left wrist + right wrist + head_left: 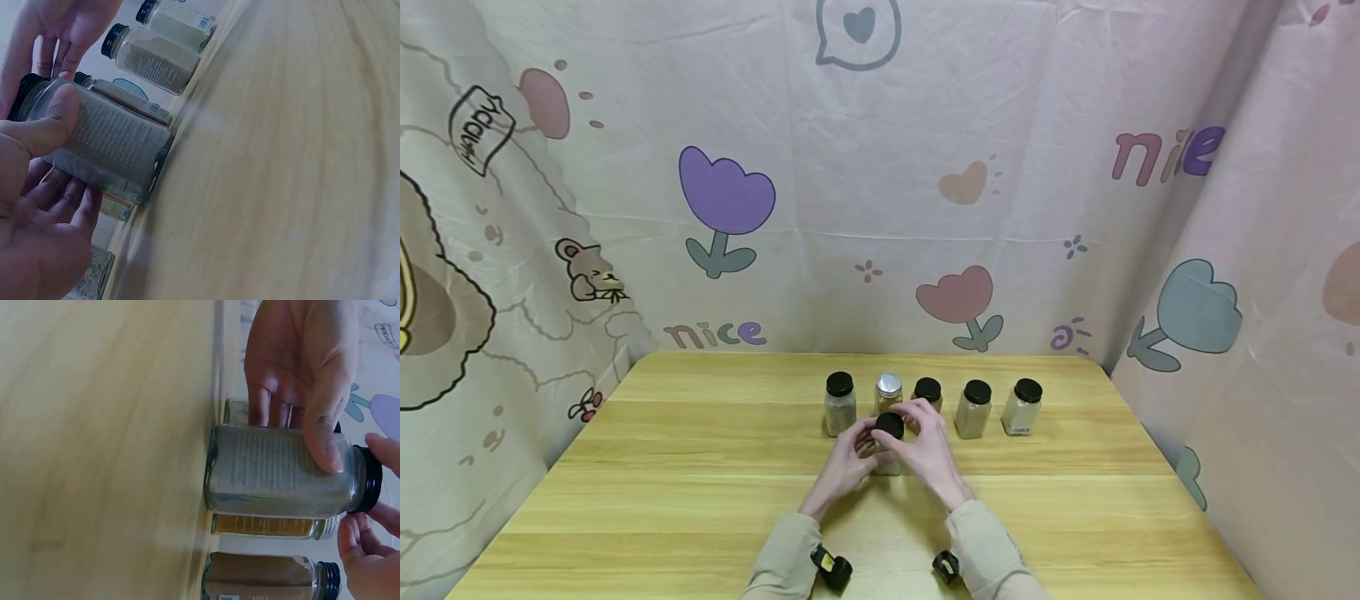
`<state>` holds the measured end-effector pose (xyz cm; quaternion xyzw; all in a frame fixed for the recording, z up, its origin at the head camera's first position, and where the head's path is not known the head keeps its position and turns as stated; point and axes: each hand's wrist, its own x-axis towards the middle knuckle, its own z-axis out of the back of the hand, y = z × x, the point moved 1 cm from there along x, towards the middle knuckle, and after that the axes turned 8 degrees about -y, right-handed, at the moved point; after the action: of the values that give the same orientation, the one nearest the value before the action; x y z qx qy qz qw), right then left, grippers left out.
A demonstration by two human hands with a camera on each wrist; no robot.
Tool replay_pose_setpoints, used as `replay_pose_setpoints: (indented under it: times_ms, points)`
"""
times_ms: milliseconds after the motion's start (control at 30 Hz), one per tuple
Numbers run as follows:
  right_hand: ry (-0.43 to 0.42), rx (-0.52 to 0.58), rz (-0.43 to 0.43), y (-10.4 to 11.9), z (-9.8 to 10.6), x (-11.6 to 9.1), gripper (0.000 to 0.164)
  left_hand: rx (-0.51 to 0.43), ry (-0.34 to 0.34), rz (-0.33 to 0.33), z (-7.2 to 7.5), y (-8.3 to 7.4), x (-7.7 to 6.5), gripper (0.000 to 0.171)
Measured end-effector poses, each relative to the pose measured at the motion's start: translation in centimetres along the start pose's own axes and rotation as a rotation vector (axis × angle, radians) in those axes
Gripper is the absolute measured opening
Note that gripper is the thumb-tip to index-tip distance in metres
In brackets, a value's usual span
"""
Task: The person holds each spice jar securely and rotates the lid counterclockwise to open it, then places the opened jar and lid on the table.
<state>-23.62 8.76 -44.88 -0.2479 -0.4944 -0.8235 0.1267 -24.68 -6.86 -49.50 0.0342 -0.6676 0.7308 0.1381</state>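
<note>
A square glass jar point(275, 469) with printed text and greyish contents is upright at the middle of the table, in front of a row of similar jars. My left hand point(848, 460) grips its body, the thumb point(61, 112) lying along the near face and the fingers behind. Around the black lid point(890, 424) are the fingers of my right hand point(929, 447), pinching it at the rim in the right wrist view. The lid sits on the jar's neck. Part of the jar's body is hidden behind both hands in the head view.
Behind stand a black-lidded jar point(840, 408) at left, a silver-lidded jar point(889, 388) with yellow-brown contents, and a black-lidded jar point(928, 391) with brown contents. Farther right are two pale jars, one point(973, 411) beside the other point(1022, 408). A printed curtain point(865, 183) hangs beyond the wooden table point(700, 500).
</note>
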Motion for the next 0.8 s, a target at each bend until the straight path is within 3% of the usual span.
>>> replay_pose_setpoints:
  times_ms: [100, 300, 600, 800]
  points:
    - [0.029, 0.019, -0.005, 0.14, 0.1, 0.0, 0.037, 0.001, 0.006, -0.013, 0.02, -0.04, -0.03, 0.053]
    - [0.115, 0.099, -0.045, 0.25, 0.32, -0.04, 0.044, -0.004, 0.004, -0.02, 0.07, 0.07, -0.04, 0.052]
    - [0.029, 0.038, -0.055, 0.23, 0.05, 0.0, 0.049, 0.022, 0.001, -0.028, 0.02, -0.07, -0.15, 0.05]
    - [0.049, 0.048, -0.048, 0.36, 0.16, 0.06, 0.039, 0.024, -0.014, -0.027, 0.0, -0.02, -0.12, 0.051]
